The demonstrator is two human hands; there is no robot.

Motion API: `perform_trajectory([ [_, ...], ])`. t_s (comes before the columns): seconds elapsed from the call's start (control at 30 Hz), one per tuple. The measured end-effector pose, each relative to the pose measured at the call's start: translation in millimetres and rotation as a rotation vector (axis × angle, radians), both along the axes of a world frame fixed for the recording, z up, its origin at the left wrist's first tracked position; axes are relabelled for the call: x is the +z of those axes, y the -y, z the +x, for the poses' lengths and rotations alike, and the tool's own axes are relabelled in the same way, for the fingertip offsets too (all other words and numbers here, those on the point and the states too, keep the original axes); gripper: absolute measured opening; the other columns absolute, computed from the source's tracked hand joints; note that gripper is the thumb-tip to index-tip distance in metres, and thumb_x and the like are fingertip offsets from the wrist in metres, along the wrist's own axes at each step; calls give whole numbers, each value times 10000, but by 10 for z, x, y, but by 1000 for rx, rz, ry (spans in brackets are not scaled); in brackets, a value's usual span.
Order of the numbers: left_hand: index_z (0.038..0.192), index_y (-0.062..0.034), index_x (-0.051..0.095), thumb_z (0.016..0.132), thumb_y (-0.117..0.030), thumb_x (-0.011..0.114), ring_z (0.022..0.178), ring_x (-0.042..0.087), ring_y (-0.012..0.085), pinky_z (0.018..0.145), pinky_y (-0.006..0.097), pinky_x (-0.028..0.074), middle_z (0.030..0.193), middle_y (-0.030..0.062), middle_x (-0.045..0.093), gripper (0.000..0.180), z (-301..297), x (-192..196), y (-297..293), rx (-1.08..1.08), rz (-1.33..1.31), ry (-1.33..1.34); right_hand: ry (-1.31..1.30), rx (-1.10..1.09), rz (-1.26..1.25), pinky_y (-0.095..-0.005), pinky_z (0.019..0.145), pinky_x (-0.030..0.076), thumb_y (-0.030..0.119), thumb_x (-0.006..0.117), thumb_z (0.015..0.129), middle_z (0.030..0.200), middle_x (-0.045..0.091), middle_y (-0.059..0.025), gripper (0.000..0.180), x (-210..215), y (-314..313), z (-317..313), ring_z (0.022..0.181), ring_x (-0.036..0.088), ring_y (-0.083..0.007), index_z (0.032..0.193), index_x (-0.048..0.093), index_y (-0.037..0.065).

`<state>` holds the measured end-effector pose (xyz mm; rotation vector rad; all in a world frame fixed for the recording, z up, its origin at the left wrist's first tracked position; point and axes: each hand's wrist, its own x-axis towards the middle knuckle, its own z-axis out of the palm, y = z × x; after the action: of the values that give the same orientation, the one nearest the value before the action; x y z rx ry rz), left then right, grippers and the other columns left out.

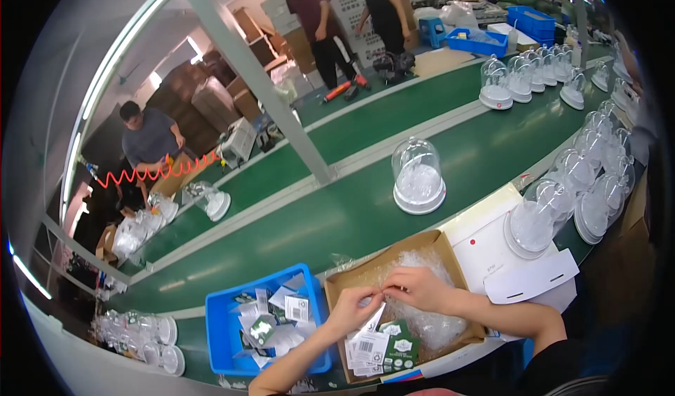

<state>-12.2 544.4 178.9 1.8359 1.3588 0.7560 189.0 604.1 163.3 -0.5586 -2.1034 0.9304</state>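
Over the open cardboard box [351,273] at the near edge of the green conveyor belt [365,206], the person's two hands are meeting. The left hand [354,310] is pinching the top of a small clear plastic packet [375,315], thumb and fingers pressed together on it, and the right hand [416,288] is closing its fingertips on the same packet from the other side, so both hands are touching at the packet's upper edge. The packet is hanging just above a stack of printed cards and green leaflets [383,347] lying in the front of the box, with crumpled clear plastic bags [429,322] filling the space behind. Just left of the box, a blue plastic bin [221,326] is holding more loose packets and cards. To the right, a white box [485,245] is carrying a clear dome on a white base [531,227]. Farther out on the belt, another clear dome [418,177] is standing alone, well apart from the hands.
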Motion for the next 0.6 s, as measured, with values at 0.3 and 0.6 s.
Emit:
perform_trajectory([
  [0.3, 1031, 16, 647, 935, -111, 581, 764, 558, 49, 662, 204, 447, 826, 11, 647, 173, -42, -100, -92, 135, -113, 267, -13, -27, -195, -322, 627, 509, 143, 656, 850, 841, 626, -96, 121, -32, -19, -28, 725, 631, -234, 898, 629, 35],
  [0.6, 1019, 3, 611, 936, -135, 607, 820, 558, 49, 723, 212, 470, 877, 3, 618, 161, -115, -202, -63, 52, -238, 365, -66, -6, -272, -307, 619, 504, 116, 642, 855, 829, 621, -98, 115, -28, 23, -50, 713, 624, -206, 906, 613, 17],
])
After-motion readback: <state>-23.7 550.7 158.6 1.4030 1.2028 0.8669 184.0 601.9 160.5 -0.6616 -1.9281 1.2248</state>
